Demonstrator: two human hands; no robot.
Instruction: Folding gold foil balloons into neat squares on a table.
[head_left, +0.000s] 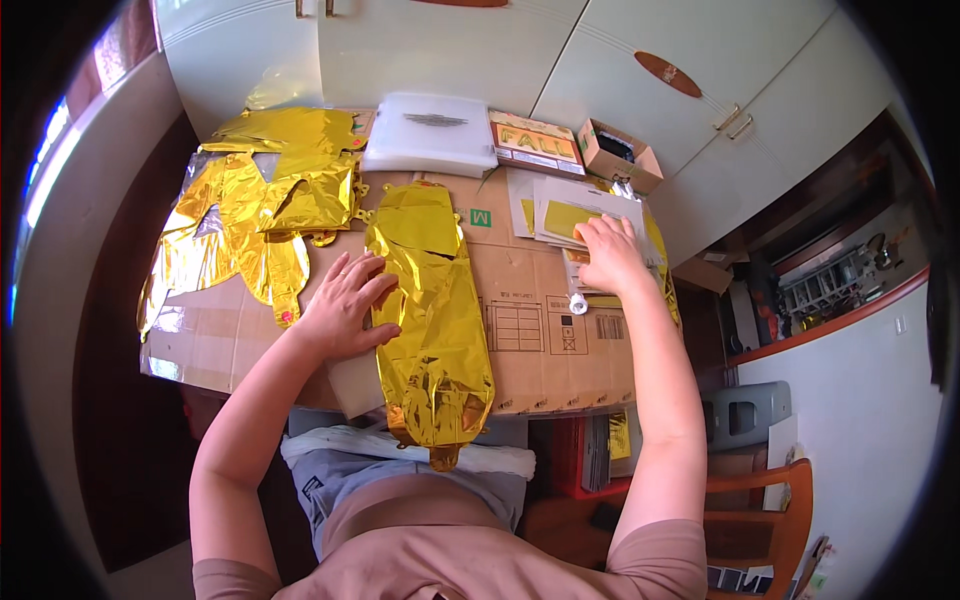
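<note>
A long flat gold foil balloon [425, 310], creased and without air, lies lengthwise on the cardboard in front of me, its near end hanging over the edge. My left hand [350, 305] rests on its left margin with fingers spread, pressing but not gripping. Further right, my right hand [612, 258] reaches onto a pile of white cards [550, 208] that bear gold panels. Its fingers are spread over the top cards and the thumb side touches them. Just below that hand lies a small white roll-shaped thing [577, 303].
More flattened gold foil balloons [235, 205] are heaped at the left. Along the back stand a stack of clear plastic bags [430, 135], a printed box [537, 145] and a small open carton [620, 155]. A wooden chair [790, 520] is at my right. White cabinets [440, 55] border the far side.
</note>
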